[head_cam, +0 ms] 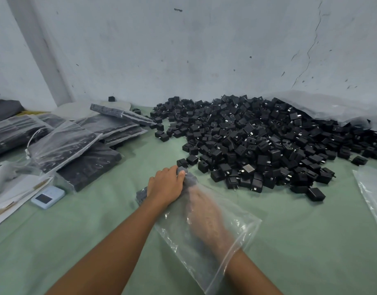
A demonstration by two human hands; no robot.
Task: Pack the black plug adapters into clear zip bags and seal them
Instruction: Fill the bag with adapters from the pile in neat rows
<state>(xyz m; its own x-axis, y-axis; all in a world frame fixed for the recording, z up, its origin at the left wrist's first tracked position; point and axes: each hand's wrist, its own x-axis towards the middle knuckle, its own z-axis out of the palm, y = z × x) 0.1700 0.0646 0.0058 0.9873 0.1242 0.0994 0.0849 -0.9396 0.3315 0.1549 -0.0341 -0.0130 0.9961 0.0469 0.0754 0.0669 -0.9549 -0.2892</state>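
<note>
Beside the pile [258, 141], left hand [165, 184] pinches the bag [236, 235] steady; right hand [204, 211] works inside, fingers too blurred.

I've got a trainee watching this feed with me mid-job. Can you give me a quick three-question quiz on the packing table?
1. True or false: the right hand is inside the clear zip bag.
2. On which side of the table does the loose adapter pile lie? A: left. B: right.
3. Fill in: the left hand grips the bag's ____ end, the one nearest the pile.

Key: 1 true; 2 B; 3 far.
</note>
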